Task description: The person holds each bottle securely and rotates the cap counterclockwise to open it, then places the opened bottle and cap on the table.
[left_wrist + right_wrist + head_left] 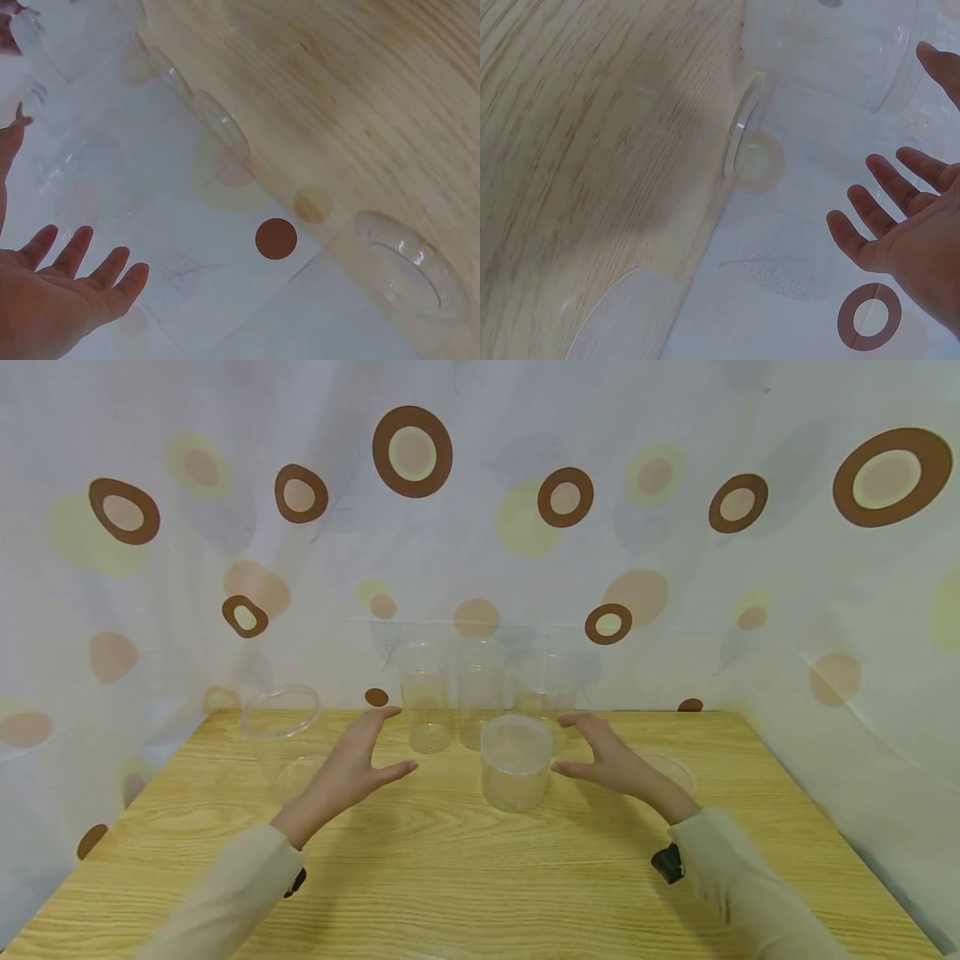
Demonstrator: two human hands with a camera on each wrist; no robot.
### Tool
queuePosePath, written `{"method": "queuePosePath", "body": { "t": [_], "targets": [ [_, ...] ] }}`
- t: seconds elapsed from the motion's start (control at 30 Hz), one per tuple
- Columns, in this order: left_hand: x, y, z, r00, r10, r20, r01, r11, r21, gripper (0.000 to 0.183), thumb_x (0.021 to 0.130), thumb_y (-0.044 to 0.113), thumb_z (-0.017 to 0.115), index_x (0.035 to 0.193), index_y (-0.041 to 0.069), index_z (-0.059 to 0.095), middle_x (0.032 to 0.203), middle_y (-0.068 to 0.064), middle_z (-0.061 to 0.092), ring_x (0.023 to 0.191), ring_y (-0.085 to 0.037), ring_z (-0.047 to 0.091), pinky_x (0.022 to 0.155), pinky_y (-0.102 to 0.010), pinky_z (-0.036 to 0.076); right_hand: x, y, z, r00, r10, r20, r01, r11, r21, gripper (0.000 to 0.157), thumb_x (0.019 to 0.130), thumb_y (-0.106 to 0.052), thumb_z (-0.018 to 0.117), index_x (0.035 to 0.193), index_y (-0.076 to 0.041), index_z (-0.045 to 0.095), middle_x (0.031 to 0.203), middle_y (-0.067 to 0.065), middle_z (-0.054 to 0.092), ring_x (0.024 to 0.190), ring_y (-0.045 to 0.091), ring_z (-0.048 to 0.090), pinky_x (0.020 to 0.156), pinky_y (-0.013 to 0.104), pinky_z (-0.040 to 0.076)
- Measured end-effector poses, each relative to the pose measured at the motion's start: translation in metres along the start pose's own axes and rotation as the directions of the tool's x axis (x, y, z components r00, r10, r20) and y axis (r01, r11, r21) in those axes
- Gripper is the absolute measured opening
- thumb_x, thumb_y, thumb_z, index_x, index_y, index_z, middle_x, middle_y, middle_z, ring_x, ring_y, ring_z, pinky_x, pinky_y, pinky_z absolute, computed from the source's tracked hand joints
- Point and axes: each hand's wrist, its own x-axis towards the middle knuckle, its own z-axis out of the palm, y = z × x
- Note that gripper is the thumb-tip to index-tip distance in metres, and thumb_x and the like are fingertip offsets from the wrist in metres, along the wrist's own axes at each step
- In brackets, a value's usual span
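Between left hand [347, 772] and right hand [609, 764], each grip wide and unclosed, a squat translucent container [515, 777], contents unclear

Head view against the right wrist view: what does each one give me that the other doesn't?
Only the head view shows the left hand, the two pale sleeves and the wide-mouthed clear cup on the left. Only the right wrist view plainly shows the right hand from the palm side, its four fingers apart. Both share the right hand itself, clear containers, the wooden table and the patterned backdrop.
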Motion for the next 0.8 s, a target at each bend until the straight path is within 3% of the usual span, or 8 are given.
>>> {"method": "queuePosePath", "body": {
  "t": [0.43,0.8],
  "targets": [
    [0.004,0.011,0.047,0.997,-0.010,0.083,0.021,0.991,-0.133,0.072,0.081,0.035,0.068,0.139,0.008,0.034,0.141,-0.011,0.039,0.130,-0.032,0.036,0.102,-0.050,0.034,0.004,-0.006,0.012,1.000,0.013,-0.015,-0.013,0.999,0.036,0.075,0.081,-0.037,0.068,0.139,-0.004,0.032,0.141,0.017,0.034,0.127,0.039,0.031,0.098,0.061,0.029],
    [0.017,0.017,0.080,0.992,-0.020,0.123,0.047,0.975,-0.219,0.075,0.080,0.033,0.070,0.138,0.007,0.033,0.137,-0.013,0.042,0.128,-0.031,0.038,0.102,-0.048,0.035,0.011,-0.008,0.025,0.999,0.003,-0.054,0.001,0.997,0.080,0.078,0.078,-0.035,0.072,0.139,-0.006,0.032,0.142,0.017,0.033,0.128,0.038,0.031,0.097,0.062,0.030]
  ]
}}
